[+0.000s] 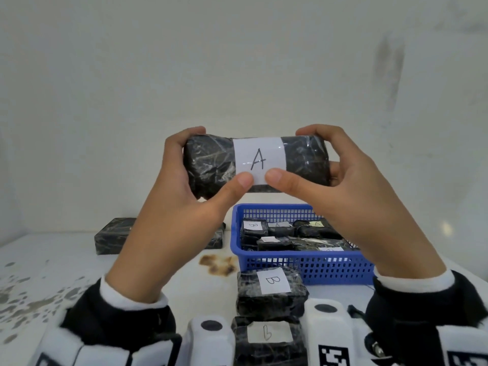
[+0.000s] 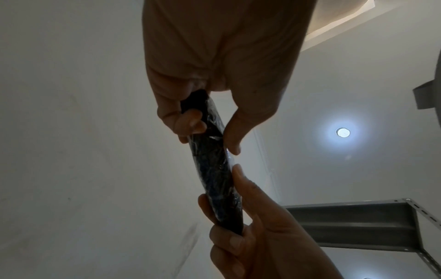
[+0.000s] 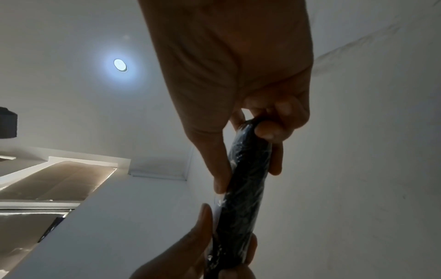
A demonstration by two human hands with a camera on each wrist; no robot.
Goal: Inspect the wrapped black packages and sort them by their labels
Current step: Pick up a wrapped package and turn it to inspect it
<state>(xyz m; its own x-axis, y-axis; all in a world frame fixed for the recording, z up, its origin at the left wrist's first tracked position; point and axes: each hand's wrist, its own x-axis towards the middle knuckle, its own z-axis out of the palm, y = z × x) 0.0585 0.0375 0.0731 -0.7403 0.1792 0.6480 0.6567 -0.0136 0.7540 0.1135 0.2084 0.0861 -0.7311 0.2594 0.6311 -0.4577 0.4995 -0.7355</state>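
Observation:
A black plastic-wrapped package [image 1: 211,165] with a white label marked "A" [image 1: 260,159] is held up in front of the wall, label facing me. My left hand [image 1: 220,155] grips its left end, thumb on the front near the label and fingers behind. My right hand [image 1: 290,154] grips the right end the same way. From below, the left wrist view shows the left hand [image 2: 212,136] pinching the package [image 2: 214,179] edge-on. The right wrist view shows the right hand [image 3: 248,169] pinching the package [image 3: 238,217].
Below the hands, a blue basket [image 1: 317,268] holds several labelled black packages. Two packages marked "B" [image 1: 272,291] [image 1: 266,339] lie in front of it. A larger black package [image 1: 111,239] lies at the back left. The white table has a brown stain [image 1: 217,264].

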